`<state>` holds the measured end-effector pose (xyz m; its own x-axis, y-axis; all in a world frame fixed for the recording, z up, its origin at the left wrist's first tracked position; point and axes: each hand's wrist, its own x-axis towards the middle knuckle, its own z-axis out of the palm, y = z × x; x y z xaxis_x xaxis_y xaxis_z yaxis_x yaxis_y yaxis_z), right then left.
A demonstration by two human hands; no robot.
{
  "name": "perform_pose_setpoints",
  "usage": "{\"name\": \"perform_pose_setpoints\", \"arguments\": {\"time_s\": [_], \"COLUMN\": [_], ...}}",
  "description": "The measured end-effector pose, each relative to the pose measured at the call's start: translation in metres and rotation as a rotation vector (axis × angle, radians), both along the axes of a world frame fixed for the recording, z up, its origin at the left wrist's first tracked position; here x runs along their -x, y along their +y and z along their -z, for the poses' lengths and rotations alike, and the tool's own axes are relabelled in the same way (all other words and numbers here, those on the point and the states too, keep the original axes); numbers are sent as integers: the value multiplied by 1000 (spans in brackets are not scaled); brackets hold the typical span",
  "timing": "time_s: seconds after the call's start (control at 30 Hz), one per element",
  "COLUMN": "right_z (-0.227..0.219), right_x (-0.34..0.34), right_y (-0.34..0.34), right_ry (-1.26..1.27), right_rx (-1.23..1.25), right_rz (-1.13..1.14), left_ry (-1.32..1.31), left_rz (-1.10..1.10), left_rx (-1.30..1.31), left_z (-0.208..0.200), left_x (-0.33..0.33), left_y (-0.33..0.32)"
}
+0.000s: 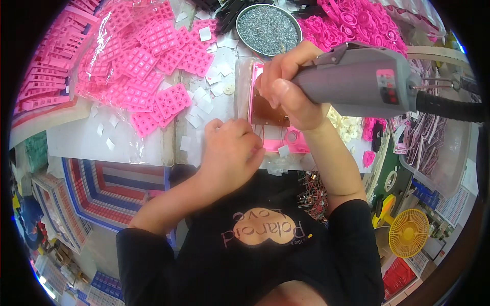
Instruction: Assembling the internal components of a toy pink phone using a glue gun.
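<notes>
A grey electric screwdriver (352, 81) lies across my right hand (296, 84), whose fingers wrap around its front end. Its tip is hidden behind those fingers. Under that hand sits a pink plastic casing (274, 145) with a brown circuit board (268, 109) in it and thin wires at the board's near edge. At the casing's lower left corner rests my left hand (232, 150), fingers curled in and thumb bent toward them. Whatever these fingers may pinch is hidden.
Pink keypads (148, 61) pile up on the left with small white paper pieces around them. A round tin of screws (269, 30) stands at the back, beside pink rings (352, 23). White parts (344, 125) lie to the right. A yellow fan (408, 233) is lower right.
</notes>
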<state>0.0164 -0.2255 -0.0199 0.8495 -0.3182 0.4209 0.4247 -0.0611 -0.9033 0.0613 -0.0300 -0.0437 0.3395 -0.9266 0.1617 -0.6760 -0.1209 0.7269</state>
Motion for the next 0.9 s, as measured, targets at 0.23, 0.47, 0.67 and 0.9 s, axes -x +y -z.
{"name": "perform_pose_setpoints", "arguments": {"time_s": [0.23, 0.47, 0.67, 0.9], "right_z": [-1, -10, -42, -15], "right_x": [-3, -5, 14, 86], "right_y": [12, 2, -28, -3], "right_ry": [44, 51, 38, 282], "right_rx": [112, 5, -54, 331], "right_rz": [70, 50, 236, 620], "left_ry": [-222, -255, -306, 126], "left_rz": [-130, 214, 345, 153], "left_rx": [-119, 55, 106, 111], "left_z": [-20, -5, 11, -6], "left_x": [-40, 17, 17, -4], "left_y": [3, -18, -33, -32]}}
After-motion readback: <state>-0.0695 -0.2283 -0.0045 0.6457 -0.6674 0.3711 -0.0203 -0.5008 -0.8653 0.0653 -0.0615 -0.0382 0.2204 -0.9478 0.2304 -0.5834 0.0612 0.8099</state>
